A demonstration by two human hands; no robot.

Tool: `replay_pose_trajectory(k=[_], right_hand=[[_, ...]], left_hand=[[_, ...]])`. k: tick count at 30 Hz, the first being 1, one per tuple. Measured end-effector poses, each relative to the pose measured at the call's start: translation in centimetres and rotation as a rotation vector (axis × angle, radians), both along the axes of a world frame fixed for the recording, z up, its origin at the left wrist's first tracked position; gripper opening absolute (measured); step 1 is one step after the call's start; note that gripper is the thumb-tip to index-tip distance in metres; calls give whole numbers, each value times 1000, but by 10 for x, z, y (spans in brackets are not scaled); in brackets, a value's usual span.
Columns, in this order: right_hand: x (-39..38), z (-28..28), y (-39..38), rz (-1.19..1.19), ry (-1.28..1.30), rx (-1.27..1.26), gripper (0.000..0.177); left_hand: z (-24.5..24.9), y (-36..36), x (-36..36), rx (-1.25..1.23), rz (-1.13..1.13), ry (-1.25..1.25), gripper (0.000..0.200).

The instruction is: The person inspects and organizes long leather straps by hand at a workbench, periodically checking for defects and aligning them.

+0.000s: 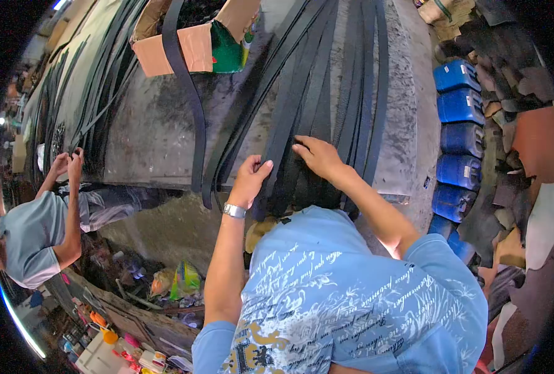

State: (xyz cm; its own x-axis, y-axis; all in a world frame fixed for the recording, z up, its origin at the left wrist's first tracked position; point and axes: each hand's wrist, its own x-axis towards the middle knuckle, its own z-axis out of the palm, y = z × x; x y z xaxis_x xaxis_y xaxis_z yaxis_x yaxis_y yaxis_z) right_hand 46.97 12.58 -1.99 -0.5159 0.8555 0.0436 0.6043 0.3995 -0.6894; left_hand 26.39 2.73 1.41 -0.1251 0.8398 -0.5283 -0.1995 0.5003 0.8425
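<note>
Long black straps lie in a bundle over the grey worktable, their near ends hanging over its front edge by my body. My left hand, with a metal watch on the wrist, has its fingers curled and thumb raised at the bundle's left side, closed on the edge of a black strap. Over the middle of the bundle, my right hand rests with its fingers stretched out and slightly apart, their tips touching the straps. The parts of the straps under both hands are hidden.
A cardboard box with dark contents stands at the back, one strap draped over it. More straps lie left, where another person works. Blue jerrycans and leather pieces line the right. Clutter lies below the table.
</note>
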Motion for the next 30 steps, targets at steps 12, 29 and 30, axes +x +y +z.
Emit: replay_pose_trajectory(k=[12, 29, 30], right_hand=[[-23, 22, -5, -67, 243, -806, 30], [31, 14, -18, -34, 24, -533, 29], [31, 14, -19, -42, 28, -533, 29]], left_hand=[[-20, -13, -17, 235, -95, 1017, 36], [-6, -38, 63, 256, -302, 995, 46], [-8, -39, 64, 285, -286, 988, 45]])
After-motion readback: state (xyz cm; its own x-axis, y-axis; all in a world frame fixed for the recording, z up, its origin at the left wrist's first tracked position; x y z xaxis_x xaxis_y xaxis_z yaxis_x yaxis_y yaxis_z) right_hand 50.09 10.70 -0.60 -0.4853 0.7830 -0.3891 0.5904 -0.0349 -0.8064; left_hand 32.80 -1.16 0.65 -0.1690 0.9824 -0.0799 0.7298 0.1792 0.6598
